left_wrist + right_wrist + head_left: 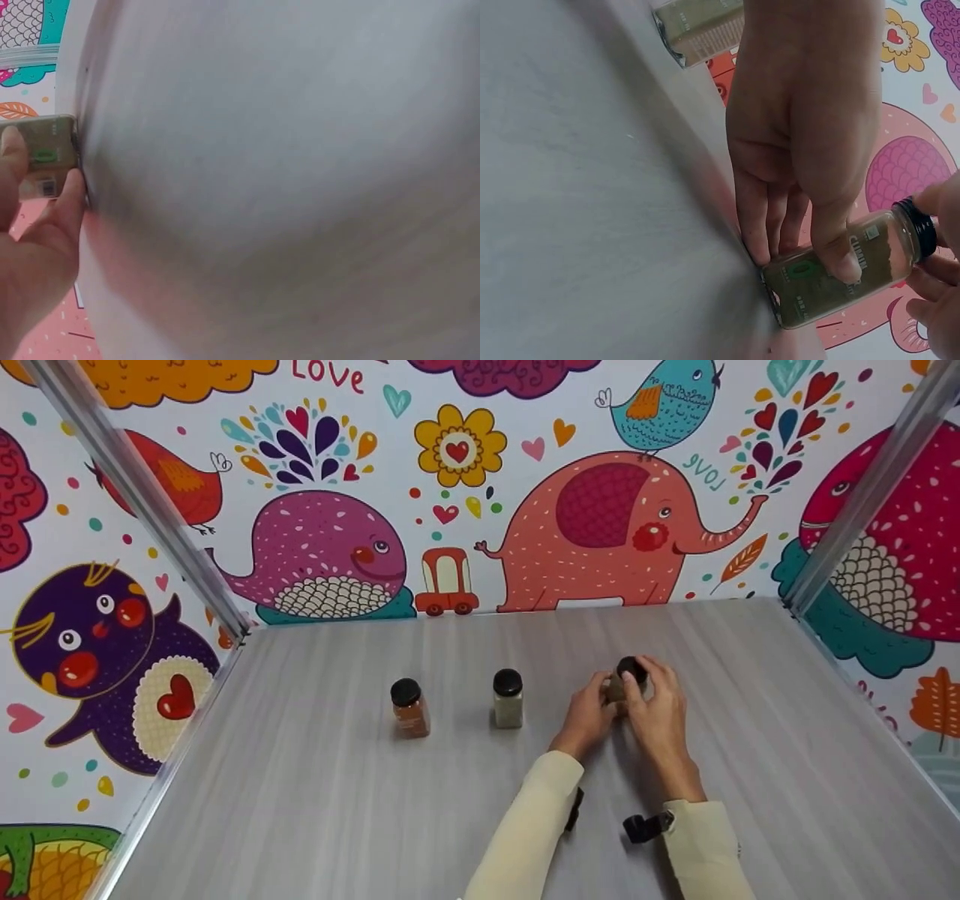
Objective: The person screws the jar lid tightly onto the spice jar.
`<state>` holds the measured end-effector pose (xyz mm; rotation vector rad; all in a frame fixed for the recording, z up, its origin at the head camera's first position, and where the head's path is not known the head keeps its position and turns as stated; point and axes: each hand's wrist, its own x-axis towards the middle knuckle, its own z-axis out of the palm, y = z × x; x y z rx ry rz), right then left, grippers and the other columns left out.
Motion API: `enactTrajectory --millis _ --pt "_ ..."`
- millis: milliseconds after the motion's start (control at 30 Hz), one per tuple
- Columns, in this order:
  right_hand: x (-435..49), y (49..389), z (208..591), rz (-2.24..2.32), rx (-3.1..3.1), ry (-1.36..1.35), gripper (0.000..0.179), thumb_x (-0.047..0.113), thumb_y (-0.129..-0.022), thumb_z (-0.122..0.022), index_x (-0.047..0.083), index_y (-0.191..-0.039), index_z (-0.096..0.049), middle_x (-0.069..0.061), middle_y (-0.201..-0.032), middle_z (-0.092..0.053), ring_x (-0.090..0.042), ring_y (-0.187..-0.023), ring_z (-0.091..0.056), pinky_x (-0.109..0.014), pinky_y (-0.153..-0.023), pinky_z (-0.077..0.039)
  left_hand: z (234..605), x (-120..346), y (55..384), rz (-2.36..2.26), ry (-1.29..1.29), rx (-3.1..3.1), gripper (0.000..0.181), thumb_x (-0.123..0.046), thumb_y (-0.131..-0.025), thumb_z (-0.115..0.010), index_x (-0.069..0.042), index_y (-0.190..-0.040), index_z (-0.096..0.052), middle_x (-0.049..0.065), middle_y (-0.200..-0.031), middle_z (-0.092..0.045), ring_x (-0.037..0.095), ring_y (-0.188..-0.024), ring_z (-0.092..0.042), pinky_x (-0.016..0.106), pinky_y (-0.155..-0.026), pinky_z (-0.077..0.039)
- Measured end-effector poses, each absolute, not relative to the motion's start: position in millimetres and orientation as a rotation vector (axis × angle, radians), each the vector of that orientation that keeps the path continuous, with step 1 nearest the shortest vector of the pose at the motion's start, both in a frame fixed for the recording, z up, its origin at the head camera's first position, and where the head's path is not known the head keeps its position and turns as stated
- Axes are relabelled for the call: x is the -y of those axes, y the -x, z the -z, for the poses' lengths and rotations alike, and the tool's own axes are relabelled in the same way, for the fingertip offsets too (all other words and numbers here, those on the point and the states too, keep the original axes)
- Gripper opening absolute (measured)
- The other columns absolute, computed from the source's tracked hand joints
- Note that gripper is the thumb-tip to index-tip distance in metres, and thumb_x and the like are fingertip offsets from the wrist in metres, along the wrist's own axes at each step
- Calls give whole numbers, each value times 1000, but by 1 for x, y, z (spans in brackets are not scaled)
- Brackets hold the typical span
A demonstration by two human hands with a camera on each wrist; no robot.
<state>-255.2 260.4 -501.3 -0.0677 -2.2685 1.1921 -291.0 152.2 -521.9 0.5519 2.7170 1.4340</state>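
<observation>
A glass spice jar [881, 259] with a black cap stands at the right of the table, its label reading "CUMIN" in the right wrist view. My left hand [587, 720] grips the jar's body low down, thumb on one side and fingers on the other. Up at the black cap [628, 666], my right hand [661, 712] pinches it between thumb and fingers. To the left stands a second black-capped jar [508, 706] with greenish-grey contents. Farther left is a third jar [411, 718], holding reddish-brown spice under its black cap.
The grey wood-grain table [322, 810] ends at a back wall [457, 517] printed with cartoon animals. Metal posts [150, 502] rise at the back corners. A black strap mount [646, 828] sits on the right wrist.
</observation>
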Motion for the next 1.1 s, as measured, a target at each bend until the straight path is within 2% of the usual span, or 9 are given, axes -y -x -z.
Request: enactTrajectory --millis 333,533,700,933,1100 --pt "-261 255 503 -1155 2233 56 37 11 -98 -64 -6 -131 -60 -28 -131 -56 -43 -124 -54 -56 -104 -44 522 -154 291 -1472 -545 -2687 40 -10 -99 -63 -14 -137 -54 11 -130 -68 21 -121 -65 33 -102 -52" --pt "-261 255 503 -1169 2245 61 41 14 -99 -64 -6 -134 -58 -27 -137 -53 -42 -129 -52 -56 -107 -42 523 -152 290 -1459 -555 -2701 42 -3 -98 -60 -14 -138 -53 9 -127 -70 20 -119 -66 31 -101 -52" --pt "-260 255 502 -1184 2224 7 40 10 -99 -62 -5 -136 -58 -28 -139 -53 -43 -131 -51 -56 -108 -42 523 -151 291 -1458 -620 -2732 40 1 -98 -57 -15 -135 -54 7 -120 -73 17 -114 -68 28 -97 -53" --pt "-259 255 504 -1133 2187 3 36 5 -96 -65 -7 -130 -61 -28 -133 -57 -43 -125 -55 -56 -103 -45 523 -151 291 -1451 -627 -2741 40 -2 -98 -60 -13 -136 -53 10 -128 -69 20 -118 -67 30 -98 -53" --pt "-260 256 505 -1149 2212 11 39 6 -97 -64 -7 -133 -58 -29 -136 -55 -43 -128 -52 -57 -105 -43 524 -152 291 -1444 -596 -2733 42 -1 -98 -59 -13 -137 -53 10 -131 -68 20 -120 -66 31 -100 -53"
